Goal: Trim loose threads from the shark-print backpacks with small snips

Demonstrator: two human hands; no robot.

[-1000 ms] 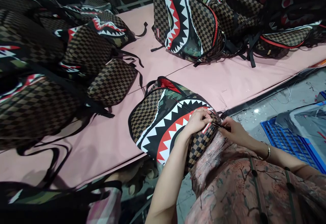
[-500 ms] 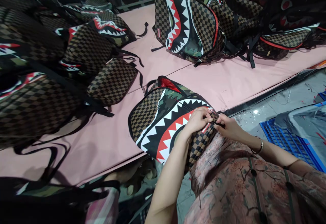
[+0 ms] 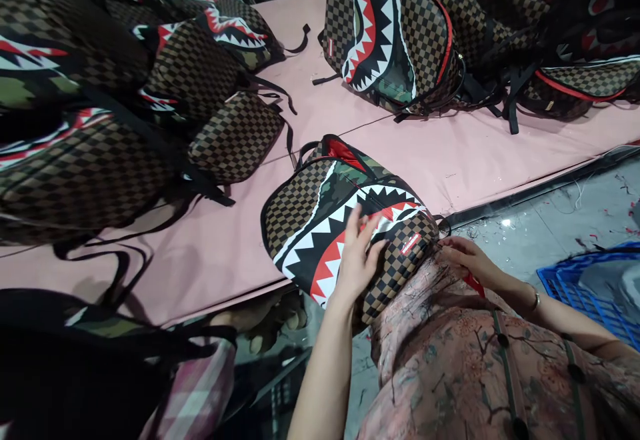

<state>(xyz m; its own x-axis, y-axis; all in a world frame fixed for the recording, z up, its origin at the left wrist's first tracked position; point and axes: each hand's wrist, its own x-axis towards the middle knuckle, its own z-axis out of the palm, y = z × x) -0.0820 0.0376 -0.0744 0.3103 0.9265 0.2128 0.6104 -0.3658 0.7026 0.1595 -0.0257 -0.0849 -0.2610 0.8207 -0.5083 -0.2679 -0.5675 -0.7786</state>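
Note:
A backpack (image 3: 300, 217) with brown-and-black checks, camouflage and a red-and-white shark-mouth print lies tilted at the table's front edge, against my lap. Its top opening shows red lining. My left hand (image 3: 357, 257) is open over the printed front, fingers apart, near the small red label (image 3: 411, 245). At the bag's right bottom corner, my right hand (image 3: 465, 261) is closed, its fingertips pinched together. A red strip-like piece (image 3: 474, 285) shows beneath that hand. What the fingertips hold is hidden.
Similar backpacks (image 3: 100, 173) are piled on the left of the pink table (image 3: 260, 223), straps trailing. Another backpack (image 3: 430, 47) stands at the back, with more behind it. A blue crate (image 3: 565, 280) is on the floor at right. A person's plaid sleeve (image 3: 200, 387) shows at lower left.
My left hand has let go near the label and moved left with its fingers spreading. My right hand has shifted slightly right and down, and a red piece now shows beneath it.

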